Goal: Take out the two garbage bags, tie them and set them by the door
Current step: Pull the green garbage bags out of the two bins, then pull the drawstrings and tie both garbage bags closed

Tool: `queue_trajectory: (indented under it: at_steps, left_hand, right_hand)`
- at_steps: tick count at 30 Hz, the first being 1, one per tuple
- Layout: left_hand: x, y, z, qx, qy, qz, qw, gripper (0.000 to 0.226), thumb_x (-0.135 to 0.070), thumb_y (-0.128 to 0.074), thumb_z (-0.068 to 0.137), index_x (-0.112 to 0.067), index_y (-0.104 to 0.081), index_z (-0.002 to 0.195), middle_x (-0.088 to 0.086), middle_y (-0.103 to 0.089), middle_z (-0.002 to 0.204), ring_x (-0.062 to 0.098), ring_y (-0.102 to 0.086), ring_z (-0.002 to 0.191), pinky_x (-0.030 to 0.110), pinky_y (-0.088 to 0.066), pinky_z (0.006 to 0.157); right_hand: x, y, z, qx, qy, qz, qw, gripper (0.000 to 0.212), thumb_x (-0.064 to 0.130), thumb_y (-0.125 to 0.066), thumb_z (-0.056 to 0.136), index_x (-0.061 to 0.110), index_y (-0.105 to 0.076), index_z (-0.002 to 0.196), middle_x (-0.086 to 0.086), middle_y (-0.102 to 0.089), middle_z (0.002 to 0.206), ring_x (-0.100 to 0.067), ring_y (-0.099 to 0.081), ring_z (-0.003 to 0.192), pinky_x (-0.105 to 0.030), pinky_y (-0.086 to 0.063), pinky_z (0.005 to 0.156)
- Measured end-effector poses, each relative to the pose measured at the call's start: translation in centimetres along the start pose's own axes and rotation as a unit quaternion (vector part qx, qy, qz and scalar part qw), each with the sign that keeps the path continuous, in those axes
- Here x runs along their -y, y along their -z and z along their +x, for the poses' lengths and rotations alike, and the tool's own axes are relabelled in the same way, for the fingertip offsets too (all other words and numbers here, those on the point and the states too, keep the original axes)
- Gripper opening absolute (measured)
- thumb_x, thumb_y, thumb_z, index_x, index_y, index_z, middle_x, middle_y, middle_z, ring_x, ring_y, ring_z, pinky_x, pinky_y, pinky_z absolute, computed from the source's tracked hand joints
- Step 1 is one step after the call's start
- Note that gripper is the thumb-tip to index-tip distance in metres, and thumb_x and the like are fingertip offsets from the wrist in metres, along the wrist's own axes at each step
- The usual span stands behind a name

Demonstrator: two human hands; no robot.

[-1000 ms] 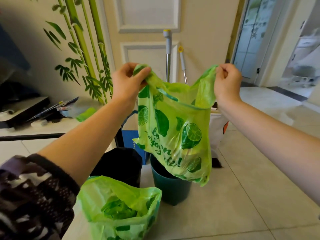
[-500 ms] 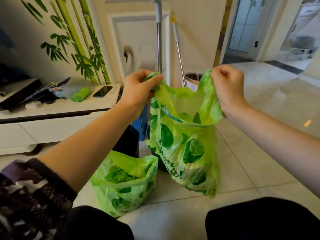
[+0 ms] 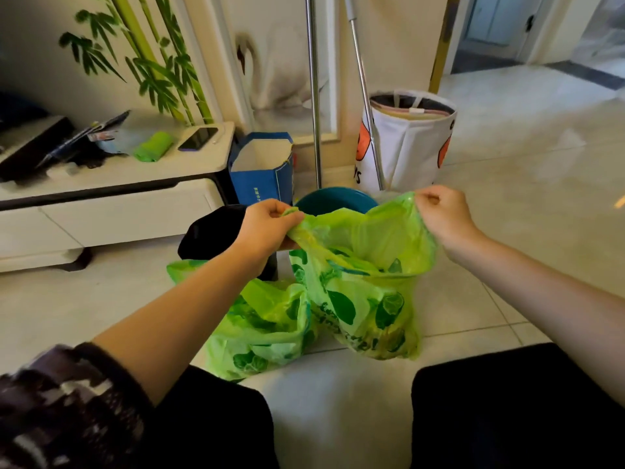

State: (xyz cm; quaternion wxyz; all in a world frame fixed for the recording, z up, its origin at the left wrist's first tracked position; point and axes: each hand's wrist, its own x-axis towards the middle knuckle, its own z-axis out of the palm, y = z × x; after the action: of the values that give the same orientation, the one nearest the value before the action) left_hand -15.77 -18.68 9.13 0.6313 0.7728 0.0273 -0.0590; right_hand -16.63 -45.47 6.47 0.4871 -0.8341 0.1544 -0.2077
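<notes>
A home living room: pale tiled floor [image 3: 507, 170], bamboo wall decal [image 3: 152, 62], low white TV cabinet [image 3: 111, 211] carrying a phone [image 3: 198, 138], mop handles [image 3: 314, 96] against a panelled door.

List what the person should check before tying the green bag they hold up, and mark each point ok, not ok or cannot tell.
1. Left hand pinches one top corner of the held bag: ok.
2. Right hand pinches the other corner: ok.
3. Bag out of the teal bin: ok.
4. Bag bottom resting on the floor: ok.
5. Contents below the rim: cannot tell.
6. Second bag tied: not ok, mouth open.
</notes>
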Motion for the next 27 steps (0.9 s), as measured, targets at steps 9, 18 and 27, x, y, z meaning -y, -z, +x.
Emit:
queue_trajectory:
  at_steps: [9,18,27]
  left_hand:
    - [5.9,1.9,0.6,0.051,0.144,0.138,0.979,0.009,-0.001,-0.057,0.092,-0.004,-0.052,0.084,0.019,-0.064,0.068,0.02,-0.066,0.041,0.03,-0.057,0.041]
    - [8.4,2.8,1.3,0.14,0.183,0.342,0.911,0.006,-0.003,-0.058,0.087,0.0,-0.054,0.085,0.035,-0.07,0.084,0.033,-0.073,0.061,0.038,-0.061,0.057]
    - [7.4,2.8,1.3,0.172,0.135,0.369,0.903,0.022,-0.02,-0.06,0.092,0.002,-0.063,0.089,0.01,-0.068,0.071,0.025,-0.07,0.061,0.03,-0.056,0.054]
  right_hand:
    - [-4.1,0.6,0.4,0.185,-0.079,-0.173,0.964,0.015,0.012,-0.052,0.093,0.01,-0.067,0.088,-0.02,-0.07,0.094,-0.026,-0.062,0.069,-0.031,-0.055,0.06]
    - [-5.5,0.5,0.7,0.249,-0.09,-0.293,0.919,0.02,0.007,-0.051,0.089,0.001,-0.067,0.099,-0.02,-0.07,0.089,-0.024,-0.065,0.058,-0.024,-0.054,0.041]
    - [-4.2,-0.7,0.2,0.232,0.029,-0.466,0.854,0.032,0.023,-0.052,0.086,0.011,-0.056,0.115,-0.014,-0.055,0.118,-0.037,-0.054,0.107,-0.041,-0.049,0.087]
